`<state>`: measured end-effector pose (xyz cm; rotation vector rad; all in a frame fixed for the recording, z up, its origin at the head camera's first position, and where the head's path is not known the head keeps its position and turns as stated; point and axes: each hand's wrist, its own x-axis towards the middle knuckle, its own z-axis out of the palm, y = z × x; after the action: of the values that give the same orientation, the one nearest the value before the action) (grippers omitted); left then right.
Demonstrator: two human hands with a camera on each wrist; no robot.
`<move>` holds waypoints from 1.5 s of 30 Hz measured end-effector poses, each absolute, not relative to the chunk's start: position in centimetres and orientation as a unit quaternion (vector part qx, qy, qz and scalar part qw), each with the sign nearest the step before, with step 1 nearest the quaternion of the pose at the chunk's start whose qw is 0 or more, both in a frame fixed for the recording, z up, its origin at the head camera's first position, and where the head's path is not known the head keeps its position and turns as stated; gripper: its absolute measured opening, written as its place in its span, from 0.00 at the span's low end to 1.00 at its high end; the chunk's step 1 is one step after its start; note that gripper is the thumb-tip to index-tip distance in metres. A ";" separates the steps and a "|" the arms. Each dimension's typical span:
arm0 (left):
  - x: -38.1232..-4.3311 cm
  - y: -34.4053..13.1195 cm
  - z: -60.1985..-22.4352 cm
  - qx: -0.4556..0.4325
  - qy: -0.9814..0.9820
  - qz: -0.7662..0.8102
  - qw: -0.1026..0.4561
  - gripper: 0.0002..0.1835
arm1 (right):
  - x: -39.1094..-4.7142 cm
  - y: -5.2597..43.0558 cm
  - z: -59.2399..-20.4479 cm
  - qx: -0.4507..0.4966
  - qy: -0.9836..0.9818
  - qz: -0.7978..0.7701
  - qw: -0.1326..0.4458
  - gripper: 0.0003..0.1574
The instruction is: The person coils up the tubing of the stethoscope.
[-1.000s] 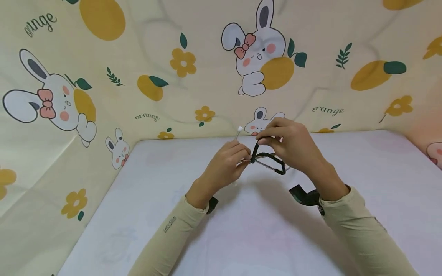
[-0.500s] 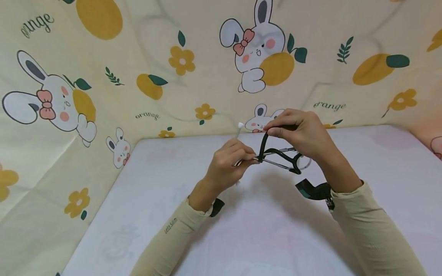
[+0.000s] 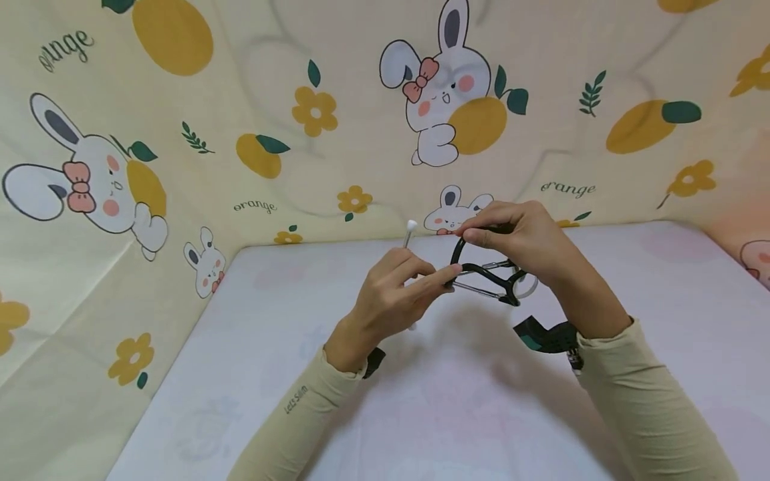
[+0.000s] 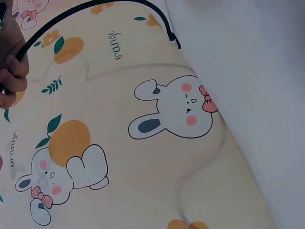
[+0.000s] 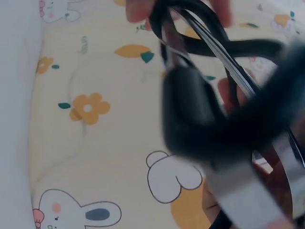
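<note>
Above the table, both hands hold a stethoscope (image 3: 478, 289) with metal ear tubes and black tubing (image 3: 458, 250). My left hand (image 3: 392, 294) grips the metal tubes, its index finger stretched onto the black tubing. One white ear tip (image 3: 411, 224) sticks up behind that hand, and the lower one peeks out below it. Thumb and fingers of my right hand (image 3: 529, 242) pinch the tubing where it arches up. Under the right hand shows a pale ring (image 3: 535, 286). In the left wrist view the tubing (image 4: 62, 18) curves over from the right hand's fingers (image 4: 18, 78).
A white-covered table (image 3: 289, 374) lies under both arms. Behind and to the left rises a cream cloth (image 3: 337, 53) printed with rabbits and oranges. A dark strap (image 3: 544, 334) hangs at the right wrist.
The right hand has shifted rightward with the tubing, and the tubes' black joint has moved right too. My left index finger has straightened onto the tubing.
</note>
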<state>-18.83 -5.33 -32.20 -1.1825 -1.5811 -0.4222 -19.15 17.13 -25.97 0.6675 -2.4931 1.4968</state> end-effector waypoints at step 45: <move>-18.5 -8.6 -29.0 -0.326 -0.678 -0.419 0.509 0.20 | -19.3 12.3 -29.7 0.243 -0.886 0.387 0.081 0.16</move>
<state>-18.55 -8.62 -29.01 -0.7861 -1.6322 -1.0083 -19.31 12.31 -29.71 0.7255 -2.6485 1.1554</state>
